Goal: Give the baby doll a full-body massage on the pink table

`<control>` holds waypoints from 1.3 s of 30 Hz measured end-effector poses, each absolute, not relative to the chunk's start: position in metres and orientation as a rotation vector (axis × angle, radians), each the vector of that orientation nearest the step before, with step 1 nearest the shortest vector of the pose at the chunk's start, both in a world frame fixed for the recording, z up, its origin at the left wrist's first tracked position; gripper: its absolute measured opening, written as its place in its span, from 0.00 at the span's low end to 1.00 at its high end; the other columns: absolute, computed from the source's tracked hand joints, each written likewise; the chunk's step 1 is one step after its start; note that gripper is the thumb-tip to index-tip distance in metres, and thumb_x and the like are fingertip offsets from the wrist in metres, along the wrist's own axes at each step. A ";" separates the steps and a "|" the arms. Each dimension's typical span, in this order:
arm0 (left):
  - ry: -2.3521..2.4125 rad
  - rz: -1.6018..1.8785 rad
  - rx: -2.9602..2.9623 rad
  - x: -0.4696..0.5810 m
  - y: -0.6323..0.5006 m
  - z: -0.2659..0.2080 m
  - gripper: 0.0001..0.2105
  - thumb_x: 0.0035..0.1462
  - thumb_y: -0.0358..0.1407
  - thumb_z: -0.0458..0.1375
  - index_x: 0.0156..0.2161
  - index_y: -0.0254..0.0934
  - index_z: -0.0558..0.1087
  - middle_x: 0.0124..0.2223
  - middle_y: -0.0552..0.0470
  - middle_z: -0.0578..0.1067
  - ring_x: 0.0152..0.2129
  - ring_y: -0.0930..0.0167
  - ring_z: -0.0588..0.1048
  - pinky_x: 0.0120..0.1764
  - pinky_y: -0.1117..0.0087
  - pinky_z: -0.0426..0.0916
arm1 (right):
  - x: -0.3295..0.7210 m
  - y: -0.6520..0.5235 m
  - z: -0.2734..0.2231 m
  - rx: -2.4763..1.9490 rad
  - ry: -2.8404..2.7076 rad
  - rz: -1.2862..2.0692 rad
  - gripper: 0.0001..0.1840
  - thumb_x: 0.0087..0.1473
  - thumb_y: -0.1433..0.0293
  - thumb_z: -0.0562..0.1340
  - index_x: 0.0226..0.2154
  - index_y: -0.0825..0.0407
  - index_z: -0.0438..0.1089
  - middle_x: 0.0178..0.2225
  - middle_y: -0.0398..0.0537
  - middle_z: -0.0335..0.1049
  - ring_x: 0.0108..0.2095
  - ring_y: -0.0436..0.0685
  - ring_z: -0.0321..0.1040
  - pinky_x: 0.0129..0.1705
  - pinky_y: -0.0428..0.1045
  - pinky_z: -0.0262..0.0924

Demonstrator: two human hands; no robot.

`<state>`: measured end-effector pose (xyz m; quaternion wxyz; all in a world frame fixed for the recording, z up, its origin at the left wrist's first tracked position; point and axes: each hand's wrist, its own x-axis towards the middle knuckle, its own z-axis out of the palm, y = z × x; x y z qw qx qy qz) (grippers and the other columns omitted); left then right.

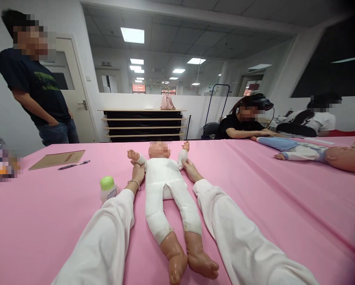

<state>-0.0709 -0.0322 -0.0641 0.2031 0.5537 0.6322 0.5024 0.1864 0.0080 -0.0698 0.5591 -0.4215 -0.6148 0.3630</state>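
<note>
A baby doll (165, 178) with a white cloth body lies on its back in the middle of the table, its feet toward me and its arms bent upward. My left hand (138, 172) is closed at the doll's upper arm on the left side, a beaded bracelet on the wrist. At the opposite side, my right hand (191, 170) grips the doll's other arm near the shoulder. Part of the fingers of both hands is hidden behind the doll's arms. Left of my left wrist stands a small bottle (108, 189) with a green cap, partly covered by my sleeve.
A brown notebook (57, 159) and a pen (74, 165) lie at the back left of the pink table (254, 206). Another doll (302, 150) in blue and white lies at the right. One person stands at the left; two sit at the back right. A shelf unit (144, 122) stands behind.
</note>
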 end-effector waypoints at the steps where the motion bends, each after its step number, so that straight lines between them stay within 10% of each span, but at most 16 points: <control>1: 1.784 1.421 1.517 -0.071 -0.030 -0.064 0.18 0.58 0.35 0.44 0.53 0.35 0.58 0.45 0.44 0.72 0.37 0.68 0.73 0.37 0.69 0.67 | 0.185 0.012 -0.072 -1.036 -1.429 0.831 0.25 0.51 0.55 0.52 0.46 0.54 0.61 0.44 0.53 0.69 0.42 0.57 0.68 0.42 0.51 0.65; 15: 1.972 1.169 1.597 -0.071 -0.008 -0.062 0.25 0.60 0.43 0.37 0.56 0.28 0.58 0.44 0.32 0.72 0.43 0.54 0.71 0.39 0.59 0.62 | 0.173 0.011 -0.068 -1.352 -1.505 0.589 0.37 0.53 0.58 0.49 0.61 0.53 0.38 0.54 0.51 0.59 0.52 0.60 0.60 0.54 0.56 0.53; 33: 2.067 1.362 1.576 -0.069 -0.025 -0.058 0.24 0.59 0.42 0.41 0.58 0.33 0.52 0.41 0.38 0.73 0.36 0.58 0.73 0.32 0.64 0.63 | 0.173 0.004 -0.069 -1.131 -1.393 0.453 0.37 0.52 0.60 0.52 0.60 0.53 0.39 0.48 0.55 0.64 0.44 0.59 0.66 0.46 0.54 0.61; 39: 2.073 1.600 1.587 -0.075 -0.037 -0.060 0.20 0.51 0.36 0.49 0.50 0.32 0.62 0.33 0.44 0.74 0.28 0.62 0.73 0.29 0.67 0.62 | 0.177 -0.009 -0.066 -1.007 -1.488 0.344 0.28 0.45 0.67 0.58 0.51 0.54 0.57 0.42 0.53 0.68 0.39 0.58 0.67 0.44 0.53 0.62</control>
